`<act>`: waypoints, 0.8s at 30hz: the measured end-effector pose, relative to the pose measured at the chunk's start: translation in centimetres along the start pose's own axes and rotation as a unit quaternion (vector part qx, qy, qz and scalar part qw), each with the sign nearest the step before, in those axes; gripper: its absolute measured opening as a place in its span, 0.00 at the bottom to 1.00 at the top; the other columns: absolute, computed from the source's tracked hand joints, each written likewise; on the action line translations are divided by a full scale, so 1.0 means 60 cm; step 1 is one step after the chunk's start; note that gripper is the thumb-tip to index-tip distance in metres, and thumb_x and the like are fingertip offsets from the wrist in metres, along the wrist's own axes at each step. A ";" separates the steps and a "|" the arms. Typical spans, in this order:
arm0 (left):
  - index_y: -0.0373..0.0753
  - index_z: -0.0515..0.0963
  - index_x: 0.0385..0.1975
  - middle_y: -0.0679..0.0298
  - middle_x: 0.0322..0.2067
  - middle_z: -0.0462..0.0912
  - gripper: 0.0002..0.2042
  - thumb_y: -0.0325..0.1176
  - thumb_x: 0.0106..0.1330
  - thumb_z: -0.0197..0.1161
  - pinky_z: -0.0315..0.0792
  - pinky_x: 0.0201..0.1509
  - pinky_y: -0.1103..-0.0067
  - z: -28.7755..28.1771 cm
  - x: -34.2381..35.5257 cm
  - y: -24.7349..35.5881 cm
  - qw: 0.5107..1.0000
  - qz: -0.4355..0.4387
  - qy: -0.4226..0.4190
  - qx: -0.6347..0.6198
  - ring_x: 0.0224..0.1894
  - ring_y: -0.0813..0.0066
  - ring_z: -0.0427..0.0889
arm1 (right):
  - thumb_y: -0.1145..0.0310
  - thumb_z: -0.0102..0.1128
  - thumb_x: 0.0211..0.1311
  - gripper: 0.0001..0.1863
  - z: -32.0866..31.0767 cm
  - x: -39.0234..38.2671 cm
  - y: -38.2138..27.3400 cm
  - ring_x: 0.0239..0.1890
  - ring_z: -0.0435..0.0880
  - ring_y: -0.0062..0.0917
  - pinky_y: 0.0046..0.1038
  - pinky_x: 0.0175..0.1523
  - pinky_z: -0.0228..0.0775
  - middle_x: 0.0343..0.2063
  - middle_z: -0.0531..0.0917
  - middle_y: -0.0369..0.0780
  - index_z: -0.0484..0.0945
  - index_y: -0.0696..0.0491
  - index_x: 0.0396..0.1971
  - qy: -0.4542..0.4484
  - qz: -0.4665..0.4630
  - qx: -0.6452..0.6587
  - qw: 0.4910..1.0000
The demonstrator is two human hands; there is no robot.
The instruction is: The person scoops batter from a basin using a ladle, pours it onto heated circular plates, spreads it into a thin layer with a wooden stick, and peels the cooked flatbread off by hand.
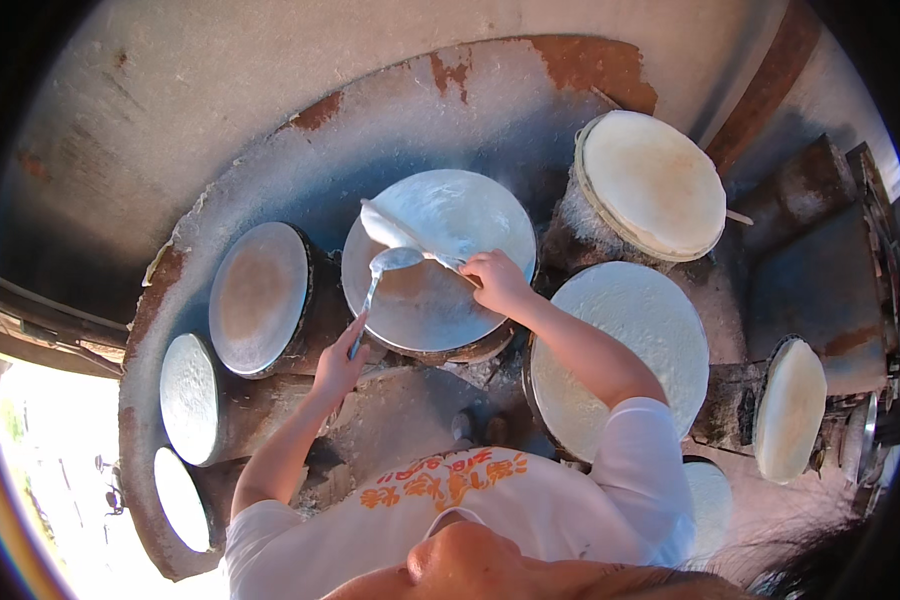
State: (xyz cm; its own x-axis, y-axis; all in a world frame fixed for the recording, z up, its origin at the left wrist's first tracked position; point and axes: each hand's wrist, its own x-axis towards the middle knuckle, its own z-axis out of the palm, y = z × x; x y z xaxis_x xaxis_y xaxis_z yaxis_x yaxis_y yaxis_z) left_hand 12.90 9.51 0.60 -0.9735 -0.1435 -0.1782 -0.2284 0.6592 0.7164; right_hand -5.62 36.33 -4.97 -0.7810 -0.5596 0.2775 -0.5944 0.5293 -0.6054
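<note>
My left hand [340,364] is closed round the handle of a metal ladle [398,258], whose bowl is over the round griddle [425,317] in front of me. In my right hand [497,284] is a long, thin batter spreader [442,258], its far end thick with white batter. This end lies slantwise across the griddle, just beyond the ladle bowl; whether the two touch I cannot tell. Wet white batter [470,200] coats the far and right part of the griddle, while a brownish bare patch shows at its near left.
Beside my right forearm is a griddle covered with a pale pancake [625,330]. A browner pancake [655,180] sits at the far right, another pancake [792,410] farther right. Several griddles stand at left, one bare brown [260,298]. A curved, rusty, batter-splashed wall [500,90] rises behind.
</note>
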 end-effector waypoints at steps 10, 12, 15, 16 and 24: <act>0.57 0.60 0.65 0.53 0.39 0.79 0.28 0.31 0.64 0.55 0.71 0.40 0.77 0.011 -0.069 -0.019 0.999 -0.026 -0.036 0.009 0.30 0.69 0.74 | 0.78 0.58 0.43 0.14 0.008 0.049 0.017 0.41 0.78 0.36 0.32 0.46 0.71 0.37 0.83 0.37 0.84 0.50 0.33 -0.061 -0.099 0.035 0.993; 0.56 0.60 0.65 0.52 0.35 0.78 0.28 0.31 0.64 0.55 0.70 0.39 0.76 0.004 -0.072 0.028 0.997 -0.039 -0.057 0.024 0.29 0.67 0.71 | 0.79 0.58 0.42 0.14 -0.015 0.022 0.030 0.42 0.78 0.35 0.32 0.46 0.72 0.37 0.83 0.38 0.84 0.52 0.33 -0.087 -0.095 0.023 0.991; 0.53 0.59 0.66 0.57 0.41 0.80 0.28 0.31 0.65 0.57 0.69 0.42 0.81 0.001 -0.081 0.041 0.991 -0.044 -0.113 0.051 0.32 0.77 0.71 | 0.77 0.60 0.42 0.12 -0.062 0.053 0.063 0.43 0.79 0.34 0.32 0.46 0.72 0.36 0.83 0.39 0.84 0.53 0.31 -0.108 -0.083 0.114 0.984; 0.53 0.59 0.66 0.57 0.41 0.80 0.28 0.31 0.65 0.57 0.69 0.42 0.81 0.002 -0.082 0.038 0.992 -0.035 -0.107 0.053 0.32 0.77 0.71 | 0.77 0.60 0.42 0.12 -0.060 0.070 0.069 0.43 0.79 0.34 0.32 0.46 0.72 0.36 0.83 0.39 0.84 0.53 0.31 -0.100 -0.088 0.107 0.985; 0.58 0.59 0.66 0.64 0.15 0.70 0.28 0.33 0.65 0.55 0.69 0.24 0.77 -0.004 -0.101 0.062 0.990 -0.077 -0.116 0.016 0.16 0.77 0.67 | 0.77 0.61 0.37 0.19 -0.079 0.042 0.078 0.39 0.81 0.32 0.31 0.46 0.72 0.39 0.83 0.40 0.84 0.51 0.35 -0.185 -0.099 0.120 0.970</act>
State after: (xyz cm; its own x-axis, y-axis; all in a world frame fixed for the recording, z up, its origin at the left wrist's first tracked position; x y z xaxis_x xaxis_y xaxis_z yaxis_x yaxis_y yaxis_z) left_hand 17.96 12.64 4.50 -0.8965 -0.0725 -0.4370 -0.3695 0.6663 0.6477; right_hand -11.28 40.43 -3.57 -0.5063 -0.8499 0.1462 -0.6293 0.2482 -0.7364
